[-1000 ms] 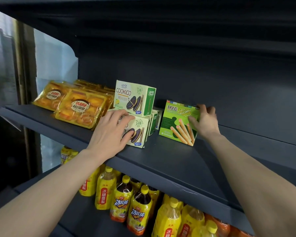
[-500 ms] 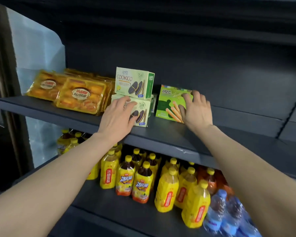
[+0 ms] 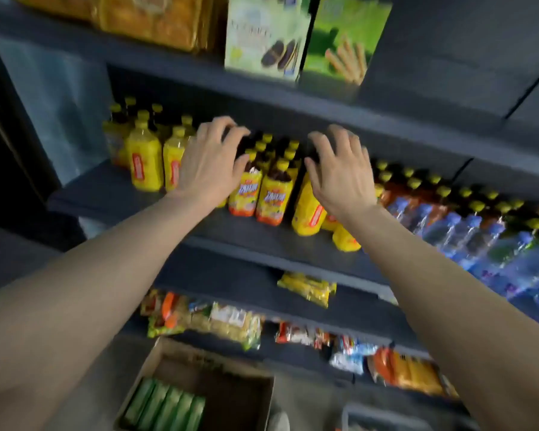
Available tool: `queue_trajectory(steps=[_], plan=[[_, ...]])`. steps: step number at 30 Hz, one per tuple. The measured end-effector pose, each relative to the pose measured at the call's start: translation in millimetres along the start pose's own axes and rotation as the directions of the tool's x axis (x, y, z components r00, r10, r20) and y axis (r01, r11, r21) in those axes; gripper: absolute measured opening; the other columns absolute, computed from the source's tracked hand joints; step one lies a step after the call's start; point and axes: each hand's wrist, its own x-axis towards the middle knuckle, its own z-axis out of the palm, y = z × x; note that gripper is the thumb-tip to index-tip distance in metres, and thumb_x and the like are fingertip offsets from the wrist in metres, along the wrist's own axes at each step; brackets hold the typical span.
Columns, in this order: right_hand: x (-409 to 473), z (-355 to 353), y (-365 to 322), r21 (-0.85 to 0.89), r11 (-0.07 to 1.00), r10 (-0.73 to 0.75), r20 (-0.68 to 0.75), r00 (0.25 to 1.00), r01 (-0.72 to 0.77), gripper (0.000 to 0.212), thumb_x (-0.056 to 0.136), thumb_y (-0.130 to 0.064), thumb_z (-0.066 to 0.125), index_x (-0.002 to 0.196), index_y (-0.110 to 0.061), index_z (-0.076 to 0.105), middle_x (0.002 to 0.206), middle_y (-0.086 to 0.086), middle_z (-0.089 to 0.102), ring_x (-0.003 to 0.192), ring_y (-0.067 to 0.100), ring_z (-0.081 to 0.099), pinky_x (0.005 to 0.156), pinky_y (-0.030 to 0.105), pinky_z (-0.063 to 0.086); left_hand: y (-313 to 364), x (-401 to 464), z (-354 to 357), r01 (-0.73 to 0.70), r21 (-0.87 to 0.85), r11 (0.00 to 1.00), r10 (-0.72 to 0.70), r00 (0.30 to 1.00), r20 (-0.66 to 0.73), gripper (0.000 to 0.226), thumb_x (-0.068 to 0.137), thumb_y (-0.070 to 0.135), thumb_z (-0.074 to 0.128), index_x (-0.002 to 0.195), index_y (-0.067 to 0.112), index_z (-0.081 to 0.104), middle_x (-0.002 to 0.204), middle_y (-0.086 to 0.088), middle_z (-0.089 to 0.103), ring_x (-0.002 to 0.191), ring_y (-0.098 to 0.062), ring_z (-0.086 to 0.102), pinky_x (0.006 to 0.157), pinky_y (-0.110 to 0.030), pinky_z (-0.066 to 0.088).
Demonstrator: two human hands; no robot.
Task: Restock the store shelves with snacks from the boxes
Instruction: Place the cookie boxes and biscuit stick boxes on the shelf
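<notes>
On the upper shelf stand a pale cookie box and, touching its right side, a green biscuit-stick box. Yellow cake packs lie to their left. My left hand and my right hand hover below that shelf, in front of the drink bottles, fingers loosely curled and holding nothing. A cardboard box on the floor at the bottom holds several green snack boxes standing in a row. The view is blurred.
The middle shelf carries yellow drink bottles, iced-tea bottles and blue water bottles to the right. Lower shelves hold snack bags and a yellow packet. A dark bin edge shows at the bottom right.
Both hands have let go of the boxes on the upper shelf and dropped below it. The view has tilted down, bringing the lower shelves and the floor box into sight.
</notes>
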Motion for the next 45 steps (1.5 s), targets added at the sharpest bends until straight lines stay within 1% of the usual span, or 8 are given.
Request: queue_trajectory(steps=[3,7,15,22,28,33,38,45], plan=[[-67.2,37.0,-28.5,0.069,0.998,-0.004,0.102,0.995,-0.003,0.037,0.099,-0.031,0.048,0.130,-0.012,0.056,0.131,0.020,0.053,0.114,0.041,0.052,0.087,0.048,0.045,-20.6,-65.6,30.5,0.073,-0.018,0.997,-0.071,0.990,0.122,0.039,0.091,0.028,0.062,0.128,0.015,0.057,0.129,-0.011,0.052,0.111,-0.035,0.053,0.087,-0.045,0.049],[-169.2,95.0,-62.2,0.154,0.988,-0.032,0.367,0.930,-0.026,0.038,0.099,-0.029,0.049,0.133,-0.012,0.054,0.134,0.020,0.051,0.113,0.042,0.051,0.089,0.050,0.045,-42.3,-167.7,78.3,0.210,-0.005,0.978,-0.200,0.934,0.296,0.038,0.089,0.026,0.064,0.124,0.016,0.058,0.125,-0.013,0.053,0.107,-0.038,0.055,0.085,-0.051,0.050],[-332.2,204.0,-116.4,0.268,0.955,-0.117,0.737,0.666,-0.129,0.045,0.100,-0.032,0.053,0.142,-0.020,0.046,0.141,0.011,0.046,0.124,0.033,0.050,0.101,0.047,0.046,-54.6,-384.3,164.3,0.429,0.165,0.888,-0.430,0.648,0.629,0.039,0.089,0.028,0.066,0.124,0.013,0.058,0.114,-0.013,0.059,0.102,-0.034,0.058,0.079,-0.044,0.051],[-452.8,308.0,-161.0,0.326,0.936,-0.209,0.821,0.532,-0.136,0.052,0.095,-0.032,0.061,0.144,-0.020,0.048,0.142,0.010,0.046,0.122,0.032,0.052,0.096,0.045,0.050,-49.1,-558.3,238.9,0.594,0.222,0.773,-0.525,0.403,0.750,0.042,0.093,0.028,0.064,0.130,0.009,0.056,0.120,-0.014,0.061,0.105,-0.034,0.060,0.081,-0.043,0.053],[-559.7,389.1,-197.9,0.364,0.923,-0.286,0.868,0.405,-0.128,0.059,0.091,-0.033,0.069,0.145,-0.022,0.046,0.138,0.007,0.051,0.120,0.028,0.057,0.094,0.040,0.053,-57.5,-674.7,314.2,0.632,0.259,0.731,-0.519,0.267,0.812,0.050,0.097,0.029,0.057,0.142,0.008,0.048,0.136,-0.015,0.054,0.118,-0.033,0.056,0.092,-0.043,0.053],[-632.0,454.9,-226.4,0.408,0.912,-0.383,0.884,0.269,-0.041,0.063,0.092,-0.031,0.068,0.149,-0.022,0.042,0.149,0.006,0.046,0.133,0.028,0.049,0.104,0.042,0.047,-72.1,-749.1,373.8,0.633,0.326,0.702,-0.539,0.174,0.824,0.050,0.099,0.029,0.054,0.145,0.012,0.043,0.140,-0.012,0.049,0.124,-0.030,0.051,0.096,-0.041,0.052],[-667.0,519.2,-259.0,0.503,0.864,-0.502,0.852,0.147,0.037,0.077,0.097,-0.015,0.060,0.159,-0.025,0.014,0.166,0.001,0.013,0.153,0.025,0.014,0.119,0.042,0.026,-86.7,-795.0,424.0,0.557,0.362,0.747,-0.526,0.164,0.834,0.051,0.096,0.025,0.059,0.143,0.013,0.045,0.144,-0.015,0.045,0.130,-0.033,0.045,0.099,-0.042,0.051],[-674.4,569.7,-295.9,0.614,0.777,-0.627,0.775,0.081,0.141,0.106,0.086,-0.001,0.066,0.159,-0.023,-0.008,0.166,0.001,-0.016,0.153,0.029,-0.012,0.123,0.043,0.014,-94.3,-812.4,454.4,0.484,0.388,0.784,-0.566,0.302,0.767,0.066,0.086,0.022,0.070,0.144,0.009,0.040,0.140,-0.017,0.041,0.122,-0.034,0.046,0.101,-0.044,0.048]])
